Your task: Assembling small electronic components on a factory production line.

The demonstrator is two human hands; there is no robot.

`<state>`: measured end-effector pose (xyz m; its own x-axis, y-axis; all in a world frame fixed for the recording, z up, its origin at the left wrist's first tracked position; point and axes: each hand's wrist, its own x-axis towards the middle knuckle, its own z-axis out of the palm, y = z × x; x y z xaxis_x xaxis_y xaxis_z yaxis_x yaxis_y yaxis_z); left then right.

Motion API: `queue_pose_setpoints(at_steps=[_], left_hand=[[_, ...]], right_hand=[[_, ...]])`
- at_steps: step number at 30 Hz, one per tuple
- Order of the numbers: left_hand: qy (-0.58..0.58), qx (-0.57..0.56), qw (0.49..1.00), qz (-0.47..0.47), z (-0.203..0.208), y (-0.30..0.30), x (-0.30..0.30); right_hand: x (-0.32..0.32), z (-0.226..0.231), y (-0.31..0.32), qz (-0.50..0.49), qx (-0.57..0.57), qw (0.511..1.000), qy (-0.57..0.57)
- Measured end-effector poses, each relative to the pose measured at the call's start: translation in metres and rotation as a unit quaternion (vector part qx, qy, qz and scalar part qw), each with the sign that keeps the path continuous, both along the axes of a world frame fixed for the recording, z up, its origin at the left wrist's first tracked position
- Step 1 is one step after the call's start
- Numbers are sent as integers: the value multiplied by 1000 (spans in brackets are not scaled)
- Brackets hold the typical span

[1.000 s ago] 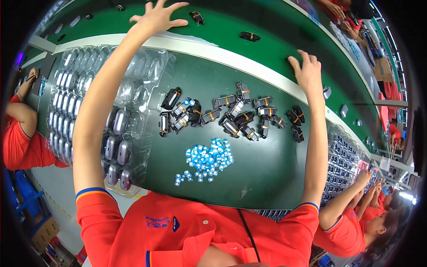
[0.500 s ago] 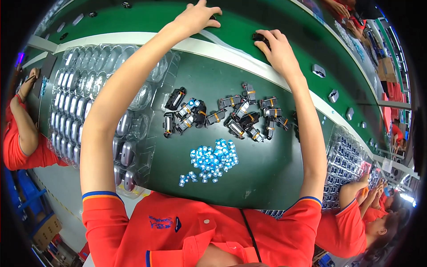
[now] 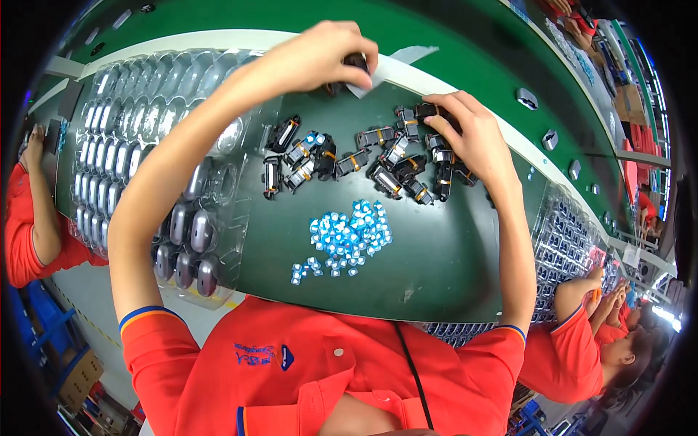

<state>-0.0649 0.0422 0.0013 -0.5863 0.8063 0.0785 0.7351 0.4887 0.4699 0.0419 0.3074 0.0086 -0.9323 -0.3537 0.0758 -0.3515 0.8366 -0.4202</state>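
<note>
My left hand point(image 3: 333, 55) is closed round a small black part point(image 3: 355, 62) above the far edge of the table. At the upper right of the pile, my right hand point(image 3: 469, 131) grips another black part point(image 3: 427, 111) between thumb and fingers. Between and below the hands lie several small black device modules point(image 3: 378, 136), some with an orange strip across them. Nearer my body is a heap of small blue-and-white pieces point(image 3: 349, 232) on the dark green table point(image 3: 327, 301).
A clear blister tray point(image 3: 233, 196) with rounded grey shells point(image 3: 201, 231) stands on the left. Past a white rail point(image 3: 283, 38) runs a green belt point(image 3: 472, 51) with grey shells point(image 3: 527, 99). Another filled tray point(image 3: 556, 247) and a co-worker point(image 3: 574, 349) are at the right.
Both hands have drawn back from the green belt toward me, each with a black part. My right hand has come down beside the pile of modules.
</note>
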Motion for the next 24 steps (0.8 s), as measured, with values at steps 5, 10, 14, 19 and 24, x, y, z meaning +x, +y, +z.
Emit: queue_pose_setpoints(at_steps=[5, 10, 14, 19, 24], left_hand=[[10, 49, 999, 11, -23, 2, 22], [-49, 141, 988, 34, -13, -2, 30], [-36, 128, 990, 45, -12, -6, 37], [-14, 52, 998, 26, -20, -5, 41], [43, 62, 996, -57, -25, -6, 37]], right_hand=[[-9, -2, -11, 35, 8, 998, 55], [-53, -23, -34, 128, 5, 977, 170], [-55, -21, -35, 129, 55, 984, 108], [18, 23, -3, 21, -41, 993, 106], [266, 116, 55, -143, -150, 969, -135]])
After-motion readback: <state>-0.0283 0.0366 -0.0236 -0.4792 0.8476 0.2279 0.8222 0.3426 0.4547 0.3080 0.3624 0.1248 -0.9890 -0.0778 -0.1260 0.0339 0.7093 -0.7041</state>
